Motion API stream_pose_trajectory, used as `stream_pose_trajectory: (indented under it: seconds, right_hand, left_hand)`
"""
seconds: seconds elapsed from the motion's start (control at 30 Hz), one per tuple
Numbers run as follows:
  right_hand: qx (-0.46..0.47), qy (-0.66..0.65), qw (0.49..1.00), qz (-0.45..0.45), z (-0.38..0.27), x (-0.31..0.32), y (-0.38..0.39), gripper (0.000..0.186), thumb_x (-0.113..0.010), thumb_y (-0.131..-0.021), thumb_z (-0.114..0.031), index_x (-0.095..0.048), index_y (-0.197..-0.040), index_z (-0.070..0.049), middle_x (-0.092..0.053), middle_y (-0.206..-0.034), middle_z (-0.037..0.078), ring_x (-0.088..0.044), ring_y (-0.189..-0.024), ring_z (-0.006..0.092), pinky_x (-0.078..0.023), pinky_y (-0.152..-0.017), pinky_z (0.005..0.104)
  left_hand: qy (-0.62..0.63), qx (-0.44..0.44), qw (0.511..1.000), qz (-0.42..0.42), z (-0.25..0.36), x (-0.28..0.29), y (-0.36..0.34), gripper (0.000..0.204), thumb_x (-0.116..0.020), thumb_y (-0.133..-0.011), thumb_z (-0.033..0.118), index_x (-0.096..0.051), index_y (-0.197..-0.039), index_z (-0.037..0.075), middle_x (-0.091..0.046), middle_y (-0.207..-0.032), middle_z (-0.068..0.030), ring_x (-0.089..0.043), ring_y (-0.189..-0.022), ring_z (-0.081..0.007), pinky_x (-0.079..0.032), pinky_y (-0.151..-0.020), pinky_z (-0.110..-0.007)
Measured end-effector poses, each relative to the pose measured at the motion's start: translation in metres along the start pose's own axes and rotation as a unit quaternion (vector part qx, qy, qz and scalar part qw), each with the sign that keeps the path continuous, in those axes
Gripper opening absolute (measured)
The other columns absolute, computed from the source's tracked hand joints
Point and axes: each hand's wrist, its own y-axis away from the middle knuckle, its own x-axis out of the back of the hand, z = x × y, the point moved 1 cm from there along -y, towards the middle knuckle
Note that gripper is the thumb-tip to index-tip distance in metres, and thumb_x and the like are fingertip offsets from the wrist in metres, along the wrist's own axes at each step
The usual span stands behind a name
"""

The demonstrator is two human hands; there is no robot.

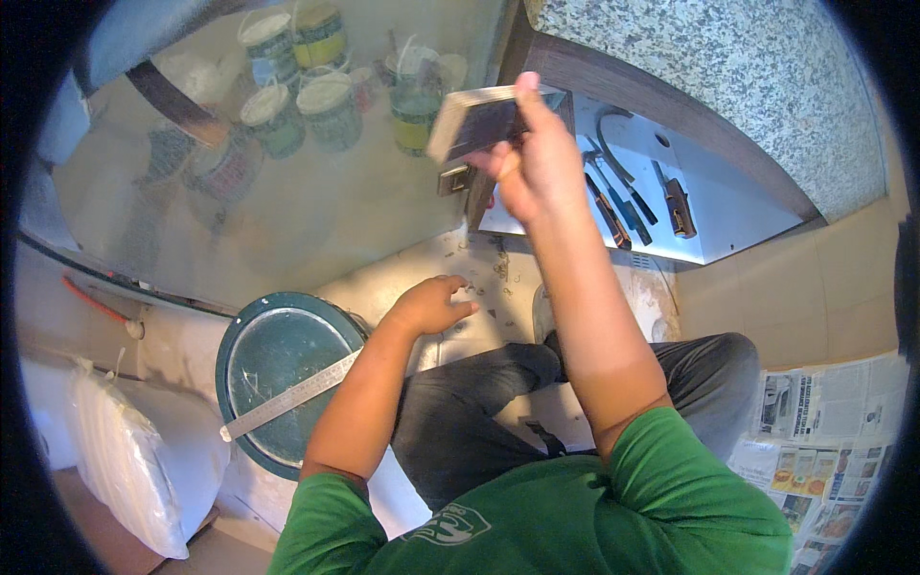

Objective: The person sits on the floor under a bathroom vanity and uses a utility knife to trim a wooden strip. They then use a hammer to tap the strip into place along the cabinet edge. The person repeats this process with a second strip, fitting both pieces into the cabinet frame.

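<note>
My right hand (pixel 548 158) is raised at the cabinet opening. It grips a flat dark rectangular block (pixel 484 126) with pale, layered-looking edges, thumb over the top edge and fingers beneath; motion blur hides its exact kind. Lower down, my left hand (pixel 431 305) hangs in the air with thumb and fingers apart, holding nothing. Beside my left forearm is a dark green round lid or stool top (pixel 287 335), and a metal ruler (pixel 287 395) lies across it, its far end hidden by the arm.
Several hand tools (pixel 613 196), a hammer among them, lie on a white shelf under a speckled stone countertop (pixel 700 67). At left stands a large hazy glassy panel (pixel 355 211) with several pails (pixel 329 105) visible in it. Newspaper (pixel 815 431) covers the lower right; a white sack (pixel 144 460) stands lower left.
</note>
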Motion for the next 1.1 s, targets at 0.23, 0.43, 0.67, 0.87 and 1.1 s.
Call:
stream_pose_trajectory:
  seconds: [0.23,0.43,0.67,0.87,1.1]
  right_hand:
    - [-0.001,0.035,0.999,0.006,0.004,0.011,-0.002,0.046,-0.06,-0.103,-0.045,-0.057,-0.116,-0.001,-0.067,-0.112,0.017,-0.071,-0.098,0.0281,-0.063,-0.079,0.0469]
    - [-0.003,-0.008,1.0,0.025,-0.003,0.025,-0.015,0.043,-0.06,-0.102,-0.044,-0.058,-0.116,-0.003,-0.067,-0.109,0.016,-0.072,-0.095,0.0298,-0.063,-0.076,0.0485]
    - [0.011,0.042,0.999,0.031,0.009,0.0,0.015,0.041,-0.062,-0.102,-0.043,-0.056,-0.115,-0.005,-0.065,-0.112,0.015,-0.071,-0.095,0.0312,-0.062,-0.076,0.0498]
    - [-0.128,-0.036,0.991,0.003,0.023,0.073,-0.019,0.034,-0.064,-0.101,-0.04,-0.057,-0.115,-0.009,-0.066,-0.11,0.016,-0.071,-0.097,0.0349,-0.061,-0.081,0.0497]
    - [-0.032,0.038,0.999,0.022,0.017,0.077,0.029,0.046,-0.061,-0.102,-0.036,-0.042,-0.133,-0.008,-0.058,-0.105,0.019,-0.07,-0.096,0.0417,-0.062,-0.081,0.056]
  left_hand:
    - [-0.004,0.025,1.0,-0.018,0.003,0.004,0.001,0.066,-0.067,-0.09,0.051,-0.06,-0.137,0.004,-0.065,-0.131,-0.0237,-0.062,-0.122,-0.0393,-0.048,-0.104,-0.044]
    - [-0.004,0.026,0.999,-0.02,0.003,0.002,-0.003,0.066,-0.067,-0.09,0.051,-0.06,-0.137,0.005,-0.066,-0.13,-0.0235,-0.063,-0.121,-0.0391,-0.049,-0.104,-0.044]
    - [0.0,0.03,0.999,-0.013,0.0,0.001,0.002,0.066,-0.067,-0.09,0.051,-0.062,-0.136,0.005,-0.066,-0.13,-0.0239,-0.063,-0.121,-0.039,-0.049,-0.104,-0.044]
    - [-0.001,0.021,1.0,-0.009,0.002,0.001,-0.003,0.065,-0.067,-0.09,0.05,-0.062,-0.135,0.005,-0.067,-0.128,-0.0242,-0.063,-0.12,-0.0395,-0.049,-0.104,-0.044]
    - [-0.018,0.008,1.0,0.0,-0.001,0.001,-0.001,0.065,-0.068,-0.091,0.049,-0.06,-0.137,0.003,-0.068,-0.126,-0.0232,-0.071,-0.101,-0.0368,-0.055,-0.093,-0.044]
